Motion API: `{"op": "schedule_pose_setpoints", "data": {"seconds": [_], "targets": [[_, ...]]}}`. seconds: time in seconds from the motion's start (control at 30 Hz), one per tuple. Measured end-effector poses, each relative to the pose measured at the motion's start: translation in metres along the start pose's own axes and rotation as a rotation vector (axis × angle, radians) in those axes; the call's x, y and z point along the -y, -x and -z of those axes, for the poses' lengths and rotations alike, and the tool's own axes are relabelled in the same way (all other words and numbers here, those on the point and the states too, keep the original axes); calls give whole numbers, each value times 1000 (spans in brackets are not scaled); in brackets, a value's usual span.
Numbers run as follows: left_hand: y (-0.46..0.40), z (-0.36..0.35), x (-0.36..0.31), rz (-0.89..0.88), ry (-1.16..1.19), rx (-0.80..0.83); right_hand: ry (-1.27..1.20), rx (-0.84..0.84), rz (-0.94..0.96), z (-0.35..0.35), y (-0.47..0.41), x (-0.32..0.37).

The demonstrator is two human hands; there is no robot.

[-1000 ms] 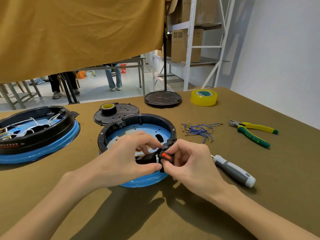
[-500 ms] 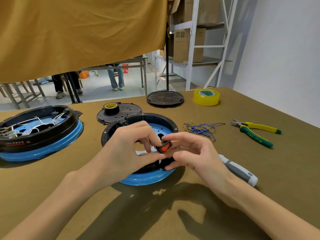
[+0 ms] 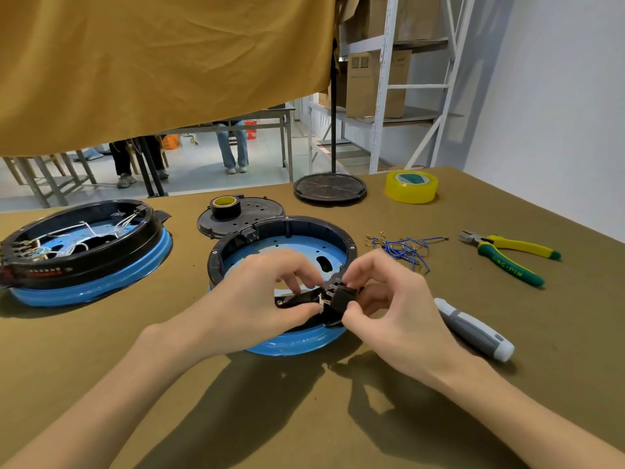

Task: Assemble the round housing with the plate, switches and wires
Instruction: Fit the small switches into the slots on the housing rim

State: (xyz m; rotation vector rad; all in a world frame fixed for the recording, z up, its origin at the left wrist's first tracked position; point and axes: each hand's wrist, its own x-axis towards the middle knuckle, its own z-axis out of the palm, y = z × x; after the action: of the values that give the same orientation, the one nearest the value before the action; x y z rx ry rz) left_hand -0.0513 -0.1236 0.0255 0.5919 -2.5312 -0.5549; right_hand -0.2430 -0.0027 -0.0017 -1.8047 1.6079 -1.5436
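A round housing (image 3: pixel 287 231) with a black wall and a blue base sits in front of me on the brown table. Over its near rim my right hand (image 3: pixel 385 299) pinches a small black switch (image 3: pixel 340 299), metal terminals turned up and leftward. My left hand (image 3: pixel 257 292) grips the near rim beside the switch, fingertips touching it. A bundle of blue wires (image 3: pixel 404 248) lies to the right of the housing. A black perforated plate (image 3: pixel 241 216) carrying a black tape roll (image 3: pixel 226 205) lies behind the housing.
A second housing (image 3: pixel 84 248) with white wires inside stands at the left. A grey-white screwdriver (image 3: pixel 473 330) and yellow-green pliers (image 3: pixel 510 253) lie to the right. A round black lid (image 3: pixel 329 187) and a yellow tape roll (image 3: pixel 411 186) sit at the back.
The switch was lifted off the near rim and turned over: its red rocker faced up before, its terminals show now. Both hands stayed at the near rim.
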Motion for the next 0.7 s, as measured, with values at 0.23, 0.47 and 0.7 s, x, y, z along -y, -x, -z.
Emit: {"op": "schedule_pose_setpoints", "data": {"seconds": [0.23,0.47,0.7], "targets": [[1,-9,3,90,4,56,132,34,139,-3,2,-5],[1,-9,2,113,8,37,191,75,214,-5,3,-8],[0,-9,2,114,-6,28,203,64,243,-6,3,-11]]}}
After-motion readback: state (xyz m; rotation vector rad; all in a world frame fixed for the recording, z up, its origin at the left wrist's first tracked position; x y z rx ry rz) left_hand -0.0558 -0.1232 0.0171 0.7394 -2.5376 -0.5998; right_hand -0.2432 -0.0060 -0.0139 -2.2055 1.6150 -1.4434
